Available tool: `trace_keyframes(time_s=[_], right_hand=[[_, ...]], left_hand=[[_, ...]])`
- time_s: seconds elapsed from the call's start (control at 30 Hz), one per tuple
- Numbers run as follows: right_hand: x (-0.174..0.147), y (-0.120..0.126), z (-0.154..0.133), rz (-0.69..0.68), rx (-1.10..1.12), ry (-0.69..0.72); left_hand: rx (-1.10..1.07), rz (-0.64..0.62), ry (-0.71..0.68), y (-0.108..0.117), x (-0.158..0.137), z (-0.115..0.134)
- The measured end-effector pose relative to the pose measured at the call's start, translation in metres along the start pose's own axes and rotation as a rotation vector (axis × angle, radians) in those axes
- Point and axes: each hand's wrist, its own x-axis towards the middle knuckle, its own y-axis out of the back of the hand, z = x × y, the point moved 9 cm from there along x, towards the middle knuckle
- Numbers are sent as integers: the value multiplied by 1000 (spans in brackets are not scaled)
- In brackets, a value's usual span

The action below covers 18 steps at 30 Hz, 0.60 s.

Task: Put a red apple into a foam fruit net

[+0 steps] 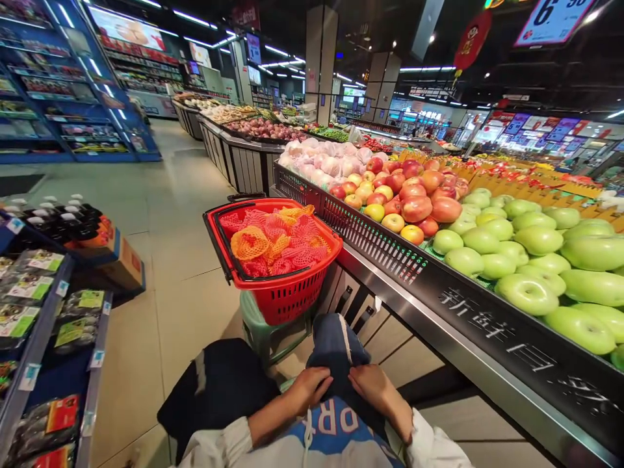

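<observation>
1. The left hand [312, 387] and right hand [377, 390] lie side by side on the person's lap, fingers curled and pinching the dark blue fabric of the trousers [336, 344] at the knee.
2. The blue top [336, 429] below the hands shows white letters, partly hidden, reading roughly "PR".
3. Just beyond the knee, a red plastic basket [287, 296] sits on a green stool [260, 325]; it holds red and orange foam fruit nets [273, 244].
4. To the right, the bench [487, 325] carries green apples [529, 292] near its front edge and red apples [414, 205] farther back; white Chinese characters run along its black front rim.
</observation>
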Motion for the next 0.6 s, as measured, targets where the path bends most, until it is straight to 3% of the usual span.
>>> trace_keyframes(time_s=[0.07,0.17,0.23,0.27,0.3,0.33,0.4,0.43,0.5,0.57,0.6], right_hand=[[-15,-7,-4,-30,-26,-4],[-25,-14,-9,-97,16,-10],[-24,-5,-10,-79,91,-27],[-21,2,-10,-66,116,-43],[-17,7,-9,-67,120,-62],[-10,12,-9,-69,115,-70],[11,17,-16,-82,132,-46],[26,20,-26,-36,179,7],[57,19,-46,8,193,94],[87,12,-70,21,201,169],[98,8,-81,22,183,198]], left_hand=[[24,-57,-38,-19,-6,3],[66,-157,-24,-29,-7,2],[87,-210,-55,-18,-3,5],[85,-167,-86,0,0,8],[72,-72,-113,27,3,13],[9,36,-228,61,3,26],[-133,410,-408,155,-7,46],[-135,599,-401,204,-15,48],[-28,930,-306,294,-33,43],[225,1244,-71,367,-54,24],[351,1285,71,393,-57,9]])
